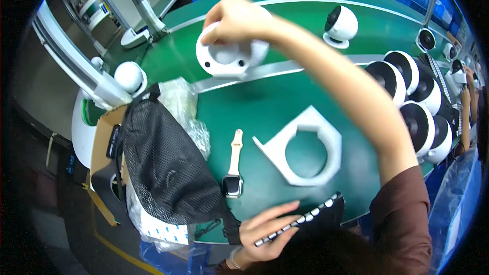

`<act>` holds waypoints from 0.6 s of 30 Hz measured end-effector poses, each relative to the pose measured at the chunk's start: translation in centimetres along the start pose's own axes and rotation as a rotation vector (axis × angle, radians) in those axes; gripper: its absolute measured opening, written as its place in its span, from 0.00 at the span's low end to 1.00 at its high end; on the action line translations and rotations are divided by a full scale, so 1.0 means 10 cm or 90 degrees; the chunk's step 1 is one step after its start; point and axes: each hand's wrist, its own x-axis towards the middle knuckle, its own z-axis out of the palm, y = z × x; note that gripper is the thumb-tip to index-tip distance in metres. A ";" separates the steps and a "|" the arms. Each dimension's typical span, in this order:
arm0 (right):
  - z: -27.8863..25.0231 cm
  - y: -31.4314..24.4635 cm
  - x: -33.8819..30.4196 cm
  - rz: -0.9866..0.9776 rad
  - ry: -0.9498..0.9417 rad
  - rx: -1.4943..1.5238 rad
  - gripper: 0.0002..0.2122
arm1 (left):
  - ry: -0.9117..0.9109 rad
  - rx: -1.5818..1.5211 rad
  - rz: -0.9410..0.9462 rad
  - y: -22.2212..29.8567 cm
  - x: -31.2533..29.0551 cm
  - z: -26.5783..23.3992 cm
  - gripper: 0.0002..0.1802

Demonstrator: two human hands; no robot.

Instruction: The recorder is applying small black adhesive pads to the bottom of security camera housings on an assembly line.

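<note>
My right hand point(234, 20) reaches across to the green conveyor belt and grips a rounded white plastic part point(224, 66) with two dark holes and a hollow middle; slight blur softens its detail. Near the front edge, my left hand point(270, 229) is closed on a thin black strip point(318, 210) with a row of white spots. Between the hands, on the green table, rest a white foam holder point(326, 165) with a large round opening and a smartwatch point(233, 185) with a pale band.
A black mesh bag point(173, 163) lies over a cardboard box point(104, 132) and clear plastic wrap point(183, 104) at left. White-and-black round devices point(417, 122) cluster at right. On the belt stands another round white device point(342, 24). A person's arm point(465, 107) shows at far right.
</note>
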 end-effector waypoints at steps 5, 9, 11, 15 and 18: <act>0.83 0.79 0.31 -0.096 0.039 -0.266 0.09 | -0.045 0.052 -0.070 -0.04 -0.07 -0.02 0.12; 0.89 1.32 0.26 -0.099 -0.015 -0.199 0.10 | -0.068 0.023 -0.093 -0.04 -0.04 -0.05 0.14; 0.85 1.47 0.26 -0.071 -0.078 -0.154 0.15 | -0.019 0.009 0.020 0.02 0.10 0.00 0.09; 0.78 1.68 0.08 -0.040 -0.091 -0.095 0.14 | -0.055 0.003 0.041 0.03 0.14 -0.02 0.08; 0.74 1.84 -0.03 -0.003 -0.021 -0.040 0.15 | -0.077 0.000 0.027 0.02 0.12 -0.02 0.08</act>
